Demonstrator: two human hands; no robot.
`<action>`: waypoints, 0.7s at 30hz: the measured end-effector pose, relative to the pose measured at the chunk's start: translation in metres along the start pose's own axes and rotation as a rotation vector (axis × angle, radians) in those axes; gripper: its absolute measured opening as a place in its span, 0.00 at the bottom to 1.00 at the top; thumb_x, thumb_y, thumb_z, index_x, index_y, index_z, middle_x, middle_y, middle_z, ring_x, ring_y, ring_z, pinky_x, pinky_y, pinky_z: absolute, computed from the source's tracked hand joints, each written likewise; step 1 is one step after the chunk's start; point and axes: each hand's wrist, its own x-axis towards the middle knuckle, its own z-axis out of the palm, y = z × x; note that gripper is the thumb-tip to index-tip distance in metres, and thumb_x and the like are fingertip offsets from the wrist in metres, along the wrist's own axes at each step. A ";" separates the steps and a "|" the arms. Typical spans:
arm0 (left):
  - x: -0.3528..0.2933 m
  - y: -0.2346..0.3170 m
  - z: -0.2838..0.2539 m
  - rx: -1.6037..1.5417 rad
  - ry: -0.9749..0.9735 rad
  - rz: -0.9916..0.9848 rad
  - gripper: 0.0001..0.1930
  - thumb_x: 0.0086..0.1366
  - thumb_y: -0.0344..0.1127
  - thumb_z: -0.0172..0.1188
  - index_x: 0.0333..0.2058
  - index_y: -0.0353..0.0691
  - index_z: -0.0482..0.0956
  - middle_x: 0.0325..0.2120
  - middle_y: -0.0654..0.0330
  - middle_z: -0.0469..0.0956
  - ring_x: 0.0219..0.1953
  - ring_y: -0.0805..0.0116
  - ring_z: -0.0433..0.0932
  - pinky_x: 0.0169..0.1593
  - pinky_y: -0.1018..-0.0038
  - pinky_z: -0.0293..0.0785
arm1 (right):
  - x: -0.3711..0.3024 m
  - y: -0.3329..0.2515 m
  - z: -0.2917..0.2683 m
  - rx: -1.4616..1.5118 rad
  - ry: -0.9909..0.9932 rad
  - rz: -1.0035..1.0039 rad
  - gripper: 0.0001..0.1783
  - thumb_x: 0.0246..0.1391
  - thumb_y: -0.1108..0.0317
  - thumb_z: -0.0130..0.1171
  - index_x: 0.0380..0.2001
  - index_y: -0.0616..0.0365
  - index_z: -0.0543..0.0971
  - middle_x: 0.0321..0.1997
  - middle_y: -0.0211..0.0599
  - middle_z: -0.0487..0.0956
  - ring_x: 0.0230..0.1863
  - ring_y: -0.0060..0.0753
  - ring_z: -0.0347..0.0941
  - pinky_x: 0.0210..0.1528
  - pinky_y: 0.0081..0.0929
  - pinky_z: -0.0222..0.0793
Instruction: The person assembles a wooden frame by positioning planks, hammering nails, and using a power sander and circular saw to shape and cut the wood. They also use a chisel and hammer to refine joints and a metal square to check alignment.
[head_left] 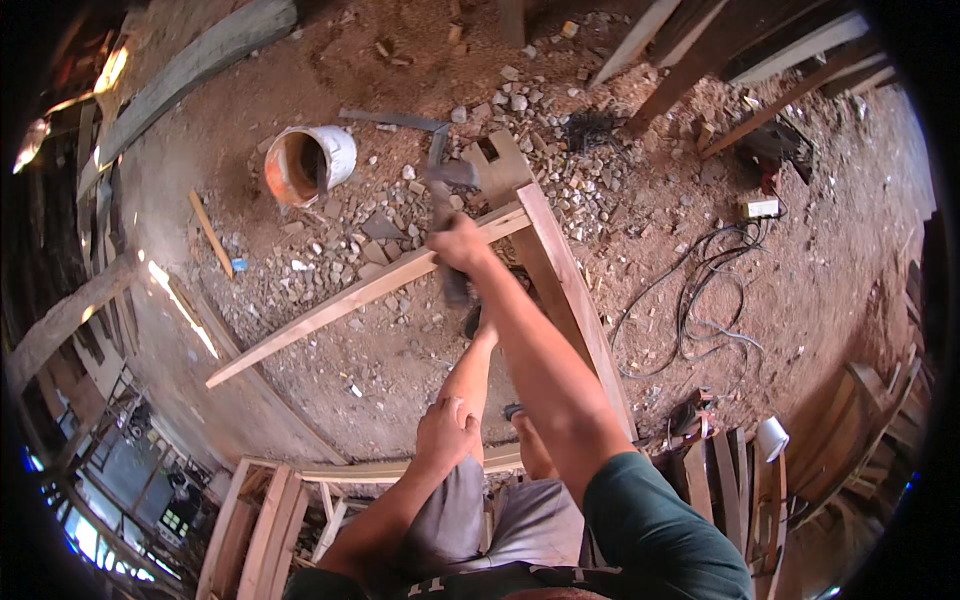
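My right hand [460, 243] is wrapped round the handle of a hammer [442, 200], slightly blurred, whose dark head is just above the hand. It is over a long pale wooden bar [350, 300] that meets a wider plank [560, 265] at a corner. A wooden block with a square hole [497, 170] lies by that corner. Bent over my left knee, my left hand [447, 430] rests with its fingers lying on the leg, holding nothing. My lower leg and foot are partly hidden behind my right forearm.
A white bucket with an orange inside [340, 158] stands at the far left among rubble [385, 235]. Black cable [690, 300] lies coiled on the dirt at right. Timber planks [250, 540] are stacked near me at left, and boards [730, 480] stand at right.
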 end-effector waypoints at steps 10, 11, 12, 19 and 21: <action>-0.003 0.011 0.013 0.118 -0.023 0.041 0.19 0.61 0.41 0.63 0.47 0.34 0.80 0.43 0.43 0.82 0.47 0.44 0.82 0.54 0.53 0.77 | -0.054 0.062 0.089 0.009 -0.213 -0.265 0.33 0.58 0.58 0.63 0.62 0.65 0.70 0.47 0.53 0.85 0.50 0.48 0.82 0.55 0.39 0.76; -0.005 0.010 0.016 0.130 -0.023 0.026 0.19 0.61 0.41 0.63 0.47 0.34 0.80 0.43 0.43 0.82 0.47 0.44 0.82 0.54 0.53 0.77 | -0.084 0.068 0.075 -0.031 -0.180 -0.270 0.33 0.58 0.57 0.62 0.62 0.63 0.71 0.44 0.49 0.86 0.48 0.47 0.83 0.53 0.38 0.77; -0.009 0.014 0.020 0.145 -0.033 0.028 0.19 0.61 0.41 0.63 0.46 0.35 0.80 0.43 0.43 0.83 0.48 0.44 0.82 0.54 0.53 0.77 | -0.105 0.091 0.053 -0.037 -0.115 -0.234 0.32 0.57 0.61 0.63 0.62 0.65 0.72 0.45 0.50 0.85 0.47 0.45 0.82 0.52 0.36 0.77; -0.041 0.046 0.044 0.365 0.012 0.135 0.21 0.63 0.44 0.61 0.49 0.34 0.81 0.45 0.41 0.83 0.49 0.43 0.82 0.57 0.52 0.75 | -0.289 0.300 -0.108 0.079 0.467 0.089 0.23 0.57 0.64 0.63 0.55 0.62 0.79 0.50 0.55 0.84 0.55 0.50 0.81 0.59 0.40 0.75; -0.047 0.054 0.065 0.403 0.013 0.130 0.21 0.63 0.45 0.62 0.48 0.34 0.81 0.45 0.40 0.83 0.50 0.43 0.82 0.58 0.52 0.75 | -0.338 0.409 -0.129 0.165 0.722 0.202 0.19 0.55 0.65 0.62 0.48 0.64 0.80 0.44 0.56 0.84 0.47 0.53 0.82 0.53 0.42 0.76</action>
